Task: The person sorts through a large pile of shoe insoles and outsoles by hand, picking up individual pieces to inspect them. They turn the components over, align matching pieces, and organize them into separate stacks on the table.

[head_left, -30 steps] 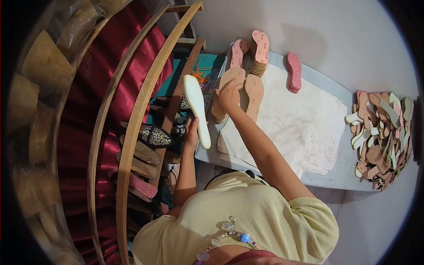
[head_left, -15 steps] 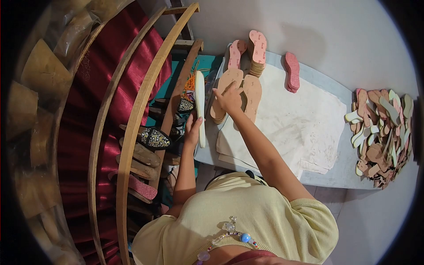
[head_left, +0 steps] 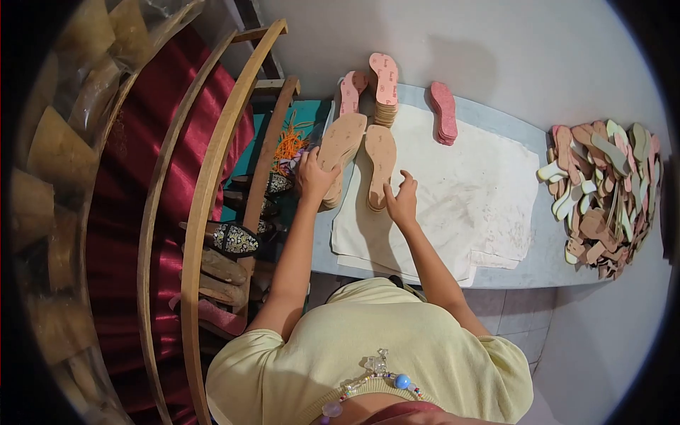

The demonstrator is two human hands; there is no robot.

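Our left hand (head_left: 313,176) is laid on the near end of the left stack of tan insole-shaped boards (head_left: 338,149), fingers curled over its edge; it has hold of the stack's heel end, palm down. That stack sits at the left edge of the grey worktable (head_left: 524,262), toe pointing away from us.

Our right hand (head_left: 402,202) is half open, fingers spread, touching the heel end of the second tan insole stack (head_left: 380,157), just beside the first. We can't tell if it actually grips anything; looks like fingertip contact only. Both stacks lie on the off-white stained cloth sheet (head_left: 467,198) that covers most of the table.

Beyond them: a tall pile of pink printed insoles (head_left: 386,88), a smaller pink insole leaning (head_left: 348,92) to its left, and a low stack of dark pink glitter soles (head_left: 444,112) off to the right, well apart from our hands.

Far right of the table: a loose heap of mixed pink, tan and cream sole cut-outs (head_left: 605,195).

Left of us: curved wooden rack rails (head_left: 205,191) against red satin fabric (head_left: 134,191), with an embroidered black shoe (head_left: 235,239) on the shelf below.
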